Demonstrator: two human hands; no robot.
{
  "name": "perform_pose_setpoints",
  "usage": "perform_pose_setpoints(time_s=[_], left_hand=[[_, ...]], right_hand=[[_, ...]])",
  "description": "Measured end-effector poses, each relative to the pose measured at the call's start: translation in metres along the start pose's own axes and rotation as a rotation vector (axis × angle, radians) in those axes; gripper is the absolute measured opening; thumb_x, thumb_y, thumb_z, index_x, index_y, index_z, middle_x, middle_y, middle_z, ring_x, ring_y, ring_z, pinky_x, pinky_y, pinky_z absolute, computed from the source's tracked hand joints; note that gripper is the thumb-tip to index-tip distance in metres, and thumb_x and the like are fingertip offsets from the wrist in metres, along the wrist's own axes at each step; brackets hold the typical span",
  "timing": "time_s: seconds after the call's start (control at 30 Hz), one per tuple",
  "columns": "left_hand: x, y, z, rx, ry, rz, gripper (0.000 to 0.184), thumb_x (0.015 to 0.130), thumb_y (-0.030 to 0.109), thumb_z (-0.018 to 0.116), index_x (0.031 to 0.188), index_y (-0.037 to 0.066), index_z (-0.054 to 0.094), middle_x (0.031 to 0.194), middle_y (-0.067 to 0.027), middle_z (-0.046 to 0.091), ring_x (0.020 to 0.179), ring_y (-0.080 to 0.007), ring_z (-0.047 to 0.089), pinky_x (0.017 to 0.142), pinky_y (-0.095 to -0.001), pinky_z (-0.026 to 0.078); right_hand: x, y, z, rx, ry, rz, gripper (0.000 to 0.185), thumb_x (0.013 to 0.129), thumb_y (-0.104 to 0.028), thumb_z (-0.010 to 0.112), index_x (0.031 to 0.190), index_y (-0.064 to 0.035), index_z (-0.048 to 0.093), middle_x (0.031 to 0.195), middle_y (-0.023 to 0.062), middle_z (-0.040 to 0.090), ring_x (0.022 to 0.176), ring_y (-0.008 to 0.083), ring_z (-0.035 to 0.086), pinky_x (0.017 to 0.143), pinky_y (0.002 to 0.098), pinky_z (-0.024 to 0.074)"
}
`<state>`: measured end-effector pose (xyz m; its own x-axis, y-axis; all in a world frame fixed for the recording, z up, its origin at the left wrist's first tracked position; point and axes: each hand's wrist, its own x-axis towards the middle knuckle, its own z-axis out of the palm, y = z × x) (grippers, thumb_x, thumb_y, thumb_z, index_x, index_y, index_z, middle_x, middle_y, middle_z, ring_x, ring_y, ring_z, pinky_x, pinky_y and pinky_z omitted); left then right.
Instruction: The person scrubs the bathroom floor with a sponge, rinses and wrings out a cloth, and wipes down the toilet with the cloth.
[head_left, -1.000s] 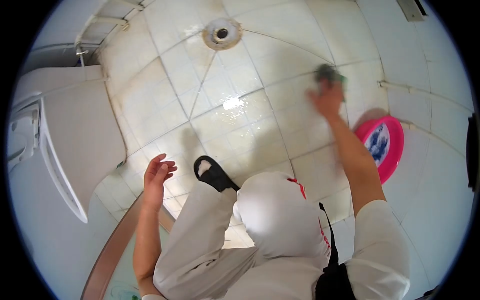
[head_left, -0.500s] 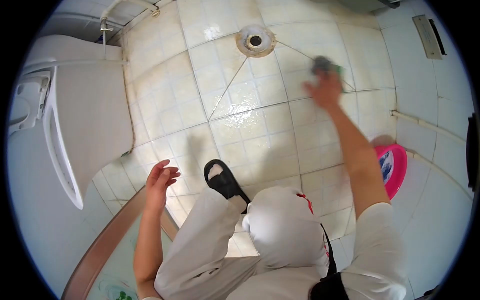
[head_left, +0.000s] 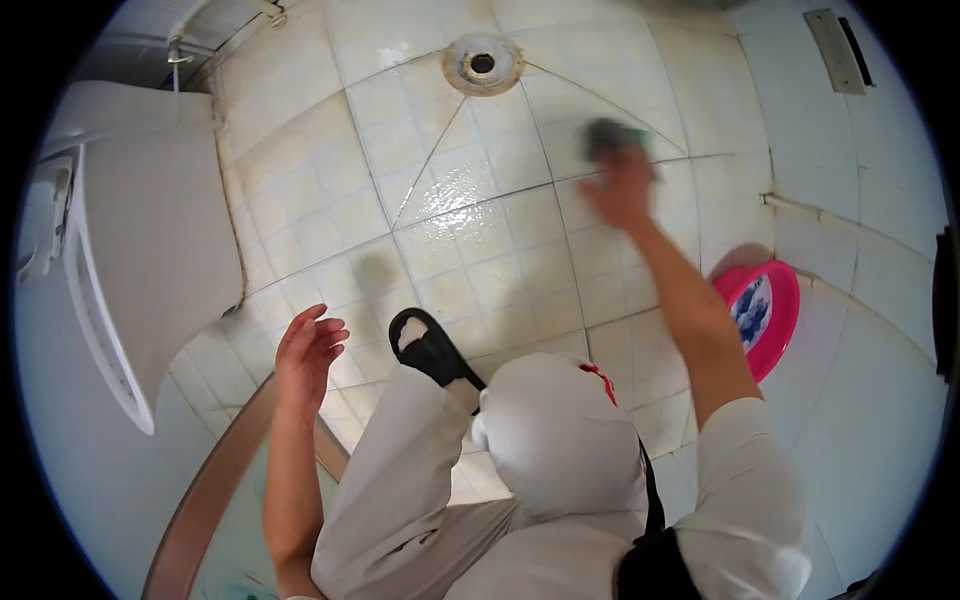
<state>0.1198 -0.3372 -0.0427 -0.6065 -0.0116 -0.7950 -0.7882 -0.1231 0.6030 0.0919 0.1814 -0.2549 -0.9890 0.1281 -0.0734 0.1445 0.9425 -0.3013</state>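
My right hand (head_left: 622,192) presses a dark grey and green scrubber (head_left: 604,137) against the wet tiled floor (head_left: 505,240). Motion blur softens both, so the scrubber's exact shape is unclear. Beyond it to the left lies the round floor drain (head_left: 482,64), stained brown at its rim. My left hand (head_left: 306,350) hangs in the air near my left knee, fingers loosely apart and holding nothing.
A pink basin (head_left: 778,325) with a blue pattern leans by the right wall. On the left stands a white toilet or cabinet-like fixture (head_left: 165,220). A brown door frame (head_left: 225,480) is at lower left. My foot wears a black slipper (head_left: 432,350).
My right hand and the scrubber have shifted left across the tiles. The whole view has also slid slightly. My left hand stays raised and free.
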Motion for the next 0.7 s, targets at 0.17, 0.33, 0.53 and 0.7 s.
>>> perform_pose_setpoints(time_s=[0.17, 0.33, 0.53, 0.7], left_hand=[[0.009, -0.017, 0.009, 0.004, -0.072, -0.076, 0.037, 0.1, 0.026, 0.054, 0.129, 0.004, 0.054, 0.103, -0.0092, 0.07, 0.093, -0.019, 0.066, 0.081, -0.0313, 0.05], [0.02, -0.009, 0.033, 0.081, -0.109, -0.078, 0.037, 0.1, 0.026, 0.054, 0.129, 0.004, 0.054, 0.105, -0.0085, 0.069, 0.095, -0.0179, 0.066, 0.082, -0.0302, 0.049], [0.013, -0.006, 0.026, 0.163, -0.085, -0.06, 0.041, 0.099, 0.034, 0.057, 0.129, 0.006, 0.056, 0.105, -0.0064, 0.069, 0.095, -0.0173, 0.065, 0.08, -0.0287, 0.049], [0.022, -0.018, 0.037, 0.137, -0.095, -0.116, 0.043, 0.099, 0.035, 0.058, 0.129, 0.005, 0.056, 0.103, -0.0061, 0.069, 0.092, -0.0166, 0.065, 0.079, -0.0286, 0.05]], right_hand=[[-0.07, 0.063, 0.032, -0.331, 0.4, 0.344, 0.077, 0.074, -0.065, 0.07, 0.123, -0.007, 0.061, 0.126, 0.0272, 0.052, 0.122, 0.0509, 0.044, 0.096, 0.0644, 0.0384], [-0.19, -0.126, 0.041, 0.263, -0.308, -0.545, 0.055, 0.068, -0.049, 0.077, 0.115, -0.0224, 0.067, 0.147, 0.0125, 0.044, 0.14, 0.0419, 0.032, 0.117, 0.0621, 0.0193], [-0.187, 0.059, -0.028, -0.019, -0.108, 0.026, 0.068, 0.068, -0.054, 0.078, 0.118, -0.0105, 0.065, 0.139, 0.0256, 0.046, 0.135, 0.0472, 0.034, 0.112, 0.0599, 0.0273], [-0.191, 0.007, 0.027, -0.163, 0.121, 0.349, 0.082, 0.066, -0.059, 0.077, 0.124, -0.0035, 0.06, 0.142, 0.0298, 0.041, 0.134, 0.0491, 0.034, 0.107, 0.0633, 0.0284]])
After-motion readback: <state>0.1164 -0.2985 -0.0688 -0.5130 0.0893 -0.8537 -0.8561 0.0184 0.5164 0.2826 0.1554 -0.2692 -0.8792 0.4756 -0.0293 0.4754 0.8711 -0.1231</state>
